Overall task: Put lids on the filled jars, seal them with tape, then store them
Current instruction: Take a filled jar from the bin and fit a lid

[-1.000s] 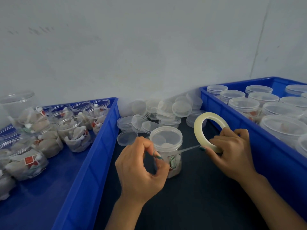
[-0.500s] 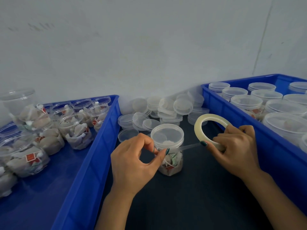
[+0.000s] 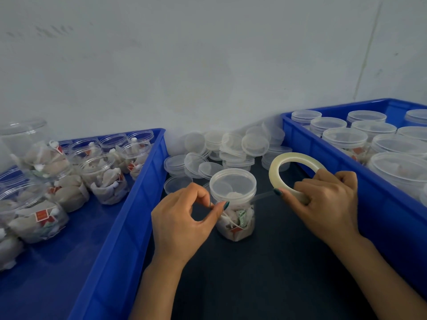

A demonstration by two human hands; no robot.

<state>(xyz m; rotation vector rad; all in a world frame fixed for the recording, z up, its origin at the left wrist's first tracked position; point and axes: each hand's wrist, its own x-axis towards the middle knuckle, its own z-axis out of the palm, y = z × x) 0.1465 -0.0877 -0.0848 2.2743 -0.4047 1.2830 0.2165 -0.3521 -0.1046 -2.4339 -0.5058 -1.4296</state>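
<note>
The round clear plastic jar [image 3: 240,227] and its translucent plastic lid [image 3: 233,184] look smooth and glossy. The pale ring-shaped tape roll [image 3: 274,172] shines, its taut strip [image 3: 263,196] a clear film. The big blue plastic crates [image 3: 138,192] have a slick sheen; the dark tabletop [image 3: 265,273] is matt.

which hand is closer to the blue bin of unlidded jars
Left. The left hand, pinching the tape end, is beside that bin's wall; the right hand holds the tape roll past the lidded jar, by the other bin.

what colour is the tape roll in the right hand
Pale cream, slightly translucent: the ring-shaped tape roll gripped by the right hand, clearest in the head view.
</note>
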